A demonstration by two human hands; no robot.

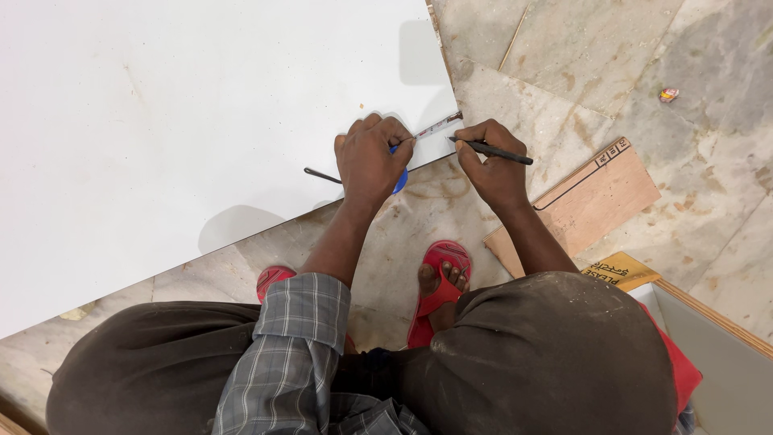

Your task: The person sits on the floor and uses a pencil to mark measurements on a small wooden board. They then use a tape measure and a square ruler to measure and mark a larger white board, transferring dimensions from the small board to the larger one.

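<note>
Squatting over a marble floor (692, 185), the person works at the near right corner of a big white board (185, 121) that lies flat and fills most of the view. That board looks stiff, smooth and probably slick on its face, too wide to shift with one hand; I would take it by its edges, and by the look of it the corners could chip. To the right on the floor, apart from the board, lies a plywood offcut (588, 201), with a yellow card (616, 270) near its lower end. Red sandals (439, 286) sit just below the board's near edge. The left hand (372, 157) is curled down over a blue tape measure (399, 179) right at the board's edge, fingers pressed together on the case, while its thin metal blade (439, 126) runs up and right along the edge to the corner; springy stuff, best pinned flat as it is. The right hand (495, 161) pinches a dark pencil (499, 151), tip on the board beside the blade, light and easy to steer. A thin dark strap (322, 175) trails left from the left hand.
</note>
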